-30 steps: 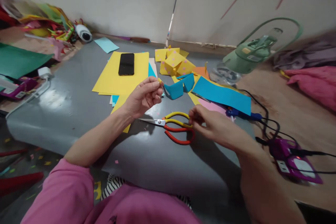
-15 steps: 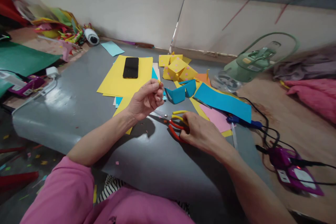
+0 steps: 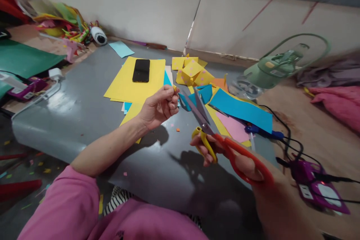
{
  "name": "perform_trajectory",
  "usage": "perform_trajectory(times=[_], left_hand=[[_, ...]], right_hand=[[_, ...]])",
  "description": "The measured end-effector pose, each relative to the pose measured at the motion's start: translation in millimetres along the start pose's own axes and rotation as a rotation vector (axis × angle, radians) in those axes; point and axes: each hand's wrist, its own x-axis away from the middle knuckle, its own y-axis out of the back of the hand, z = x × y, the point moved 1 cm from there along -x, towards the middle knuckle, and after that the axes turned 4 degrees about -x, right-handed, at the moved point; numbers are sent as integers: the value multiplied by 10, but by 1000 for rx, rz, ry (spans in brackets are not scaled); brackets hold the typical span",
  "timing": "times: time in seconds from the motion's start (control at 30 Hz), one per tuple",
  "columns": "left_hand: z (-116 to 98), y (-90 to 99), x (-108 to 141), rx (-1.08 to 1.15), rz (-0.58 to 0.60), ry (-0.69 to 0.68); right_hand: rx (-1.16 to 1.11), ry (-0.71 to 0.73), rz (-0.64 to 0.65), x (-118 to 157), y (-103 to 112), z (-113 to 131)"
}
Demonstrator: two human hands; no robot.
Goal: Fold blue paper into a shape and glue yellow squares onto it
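Yellow, spotted paper (image 3: 193, 71) is already folded into angular pieces, which are heaped toward the back of the table (image 3: 70, 116), and a folded blue piece (image 3: 207, 93) is seen just in front of them, partly covered by blades. That much of the work can be judged done; some cutting is also suggested by an orange scrap (image 3: 178, 130) on the bare surface. Much appears to be left: the yellow sheets (image 3: 120, 86) are stacked flat under a phone (image 3: 141, 70), and a blue strip (image 3: 242, 110) is laid out unfolded beside a pink sheet (image 3: 232, 125). A tiny yellow bit (image 3: 174, 88) is pinched between thumb and forefinger by the left grip (image 3: 159, 105), raised above the table, with the other fingers curled loosely inward; its shape is mostly hidden. Scissors (image 3: 207, 127) are grasped by the right grip (image 3: 218, 148), the thumb put through the red loop and fingers wrapped around the yellow one. The blades are parted in a narrow V and pointed up toward the left fingertips, near the bit. No paper is seen clamped between them, so the cut is judged not yet made.
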Motion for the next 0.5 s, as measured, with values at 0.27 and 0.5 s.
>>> perform_trajectory(times=[0.27, 0.5], left_hand=[[10, -6, 1, 15, 43, 14], [9, -5, 9, 31, 36, 22]], right_hand=[[-95, -113, 15, -79, -26, 16], [-106, -130, 20, -112, -74, 59]])
